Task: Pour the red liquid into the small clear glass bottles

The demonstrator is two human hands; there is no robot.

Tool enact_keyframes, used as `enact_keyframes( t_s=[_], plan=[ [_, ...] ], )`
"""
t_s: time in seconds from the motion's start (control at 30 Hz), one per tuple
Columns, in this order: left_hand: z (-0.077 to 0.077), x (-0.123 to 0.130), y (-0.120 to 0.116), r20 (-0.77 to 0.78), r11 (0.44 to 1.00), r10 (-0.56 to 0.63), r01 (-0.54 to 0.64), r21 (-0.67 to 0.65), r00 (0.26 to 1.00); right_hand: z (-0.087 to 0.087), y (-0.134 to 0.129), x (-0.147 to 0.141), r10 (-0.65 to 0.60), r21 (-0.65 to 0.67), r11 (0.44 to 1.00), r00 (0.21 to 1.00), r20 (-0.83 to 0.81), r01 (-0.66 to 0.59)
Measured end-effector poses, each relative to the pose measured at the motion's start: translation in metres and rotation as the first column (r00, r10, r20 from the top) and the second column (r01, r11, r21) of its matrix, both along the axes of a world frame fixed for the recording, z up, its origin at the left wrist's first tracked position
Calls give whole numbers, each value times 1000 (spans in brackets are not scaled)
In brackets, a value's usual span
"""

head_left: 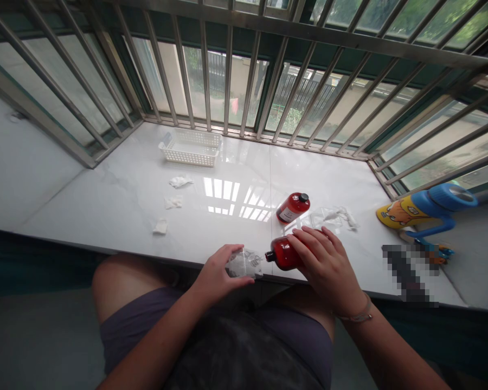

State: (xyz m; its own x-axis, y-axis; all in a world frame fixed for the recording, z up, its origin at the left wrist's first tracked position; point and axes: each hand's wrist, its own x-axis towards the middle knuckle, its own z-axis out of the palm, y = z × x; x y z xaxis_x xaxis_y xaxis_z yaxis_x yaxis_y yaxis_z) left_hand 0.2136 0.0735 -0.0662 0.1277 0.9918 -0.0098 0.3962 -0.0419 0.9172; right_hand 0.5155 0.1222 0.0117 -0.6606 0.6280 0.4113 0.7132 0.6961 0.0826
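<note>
Lying on its side at the near edge of the counter (126,200), the red bottle (283,253) looks rigid, smooth, likely slippery; the right hand (327,265) wraps its body, the best grip. The left hand (217,273) pinches a light, crinkly clear packet (244,264) at the bottle's mouth.

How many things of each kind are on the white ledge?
Red bottles: 2, one lying free, one under the right hand
White wads: 3
White basket: 1
Blue and yellow bottle: 1
Total: 7
</note>
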Motion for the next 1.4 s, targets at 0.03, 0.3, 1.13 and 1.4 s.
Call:
enact_keyframes(
  t_s=[0.03,0.3,1.13,1.4],
  plan=[
    [0,0,0,-1,1000,-2,2,-3,1000,0,0,0,-2,1,1000,1000,2,2],
    [0,1,0,14,999,-9,10,-50,1000,1,0,1,0,11,1000,1000,6,0],
    [-1,3,-1,13,998,11,-10,-70,1000,6,1,1,2,15,1000,999,36,-3],
    [-4,4,0,19,998,23,-22,-59,1000,8,0,-1,3,11,1000,999,34,-3]
  ],
)
